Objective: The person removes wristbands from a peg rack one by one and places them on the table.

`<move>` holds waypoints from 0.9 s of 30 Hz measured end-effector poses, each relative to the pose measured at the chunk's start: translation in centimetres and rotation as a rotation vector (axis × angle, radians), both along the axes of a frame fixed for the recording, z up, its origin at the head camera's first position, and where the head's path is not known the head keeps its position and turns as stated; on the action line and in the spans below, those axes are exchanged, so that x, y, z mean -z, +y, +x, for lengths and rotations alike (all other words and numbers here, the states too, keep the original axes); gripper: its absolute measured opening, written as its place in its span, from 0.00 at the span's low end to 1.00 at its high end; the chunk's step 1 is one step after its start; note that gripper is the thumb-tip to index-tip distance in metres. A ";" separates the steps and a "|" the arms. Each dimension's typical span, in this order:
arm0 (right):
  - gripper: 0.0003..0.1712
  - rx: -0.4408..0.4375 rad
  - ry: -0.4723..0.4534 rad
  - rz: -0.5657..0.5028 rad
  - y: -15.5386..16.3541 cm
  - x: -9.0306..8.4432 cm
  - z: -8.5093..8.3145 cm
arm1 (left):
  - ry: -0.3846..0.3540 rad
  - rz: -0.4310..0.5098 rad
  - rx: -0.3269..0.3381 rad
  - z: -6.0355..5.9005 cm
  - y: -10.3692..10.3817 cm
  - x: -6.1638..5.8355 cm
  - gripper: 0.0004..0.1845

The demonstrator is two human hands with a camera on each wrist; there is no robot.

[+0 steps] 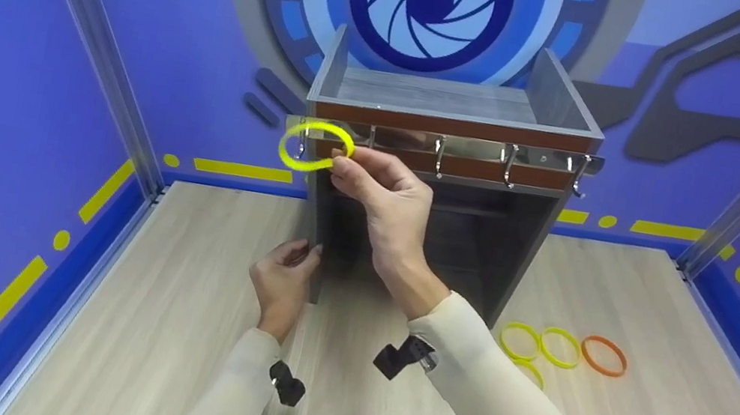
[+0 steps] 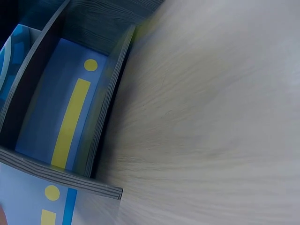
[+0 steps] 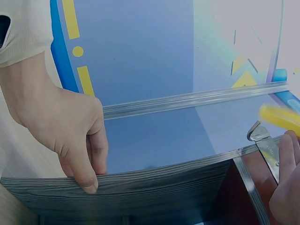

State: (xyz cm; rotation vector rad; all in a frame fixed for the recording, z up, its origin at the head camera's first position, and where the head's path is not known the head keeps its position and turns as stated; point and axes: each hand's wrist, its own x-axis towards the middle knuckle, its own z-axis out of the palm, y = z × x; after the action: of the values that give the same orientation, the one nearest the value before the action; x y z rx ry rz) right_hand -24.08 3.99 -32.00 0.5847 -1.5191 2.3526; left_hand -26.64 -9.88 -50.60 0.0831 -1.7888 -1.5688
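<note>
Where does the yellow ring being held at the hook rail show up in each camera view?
Head: the yellow ring is left of centre, pinched by the right hand at the leftmost hook.
Left wrist: not in it; only the cabinet's side and the table show.
Right wrist: a blurred yellow strip at the right edge, above the fingertips.
Shared landmark: the grey cabinet.

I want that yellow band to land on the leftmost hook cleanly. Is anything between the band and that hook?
Nothing visible. The right hand pinches the yellow rubber band right at the leftmost metal hook; the band already overlaps it, whether hooked is unclear.
</note>
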 end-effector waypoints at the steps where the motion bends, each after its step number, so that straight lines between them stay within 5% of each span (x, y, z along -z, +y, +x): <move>1: 0.12 -0.003 -0.002 -0.005 0.0 0.0 0.0 | -0.004 0.006 0.003 0.0 0.0 0.0 0.08; 27: 0.10 0.117 -0.005 -0.201 4.2 -2.2 -1.1 | 0.050 -0.009 0.000 -0.2 0.0 0.2 0.07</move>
State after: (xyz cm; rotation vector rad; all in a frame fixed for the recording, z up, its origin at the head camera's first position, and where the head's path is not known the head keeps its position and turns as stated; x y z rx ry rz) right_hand -25.19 8.19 -29.76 0.4296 -1.2620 2.3799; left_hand -26.83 -9.85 -50.83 0.0393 -1.7570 -1.5498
